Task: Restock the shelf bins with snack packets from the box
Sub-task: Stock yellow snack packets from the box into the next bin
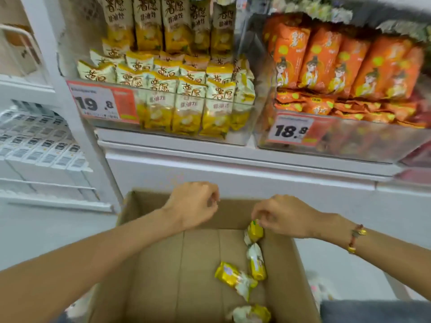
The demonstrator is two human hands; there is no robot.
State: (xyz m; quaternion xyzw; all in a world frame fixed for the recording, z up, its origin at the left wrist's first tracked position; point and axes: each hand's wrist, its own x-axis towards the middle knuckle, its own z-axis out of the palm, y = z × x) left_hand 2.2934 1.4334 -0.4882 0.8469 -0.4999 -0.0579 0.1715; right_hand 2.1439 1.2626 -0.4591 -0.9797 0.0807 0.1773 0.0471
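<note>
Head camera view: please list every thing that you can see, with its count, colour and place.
cardboard box: one, brown, open, below the shelf.
yellow packets in the box: four visible, yellow and white, along its right side; the top one is pinched by the right hand.
left bin: one, clear, holding many yellow and white packets.
right bin: one, clear, holding many orange packets.
price tags: two, white and orange, 19.8 on the left bin, 18.8 on the right bin.
white boxes: many, far left shelf.
bracelet: one, red and gold, right wrist.
left hand: curled, holding nothing visible, over the box.
right hand: pinches a packet.
</note>
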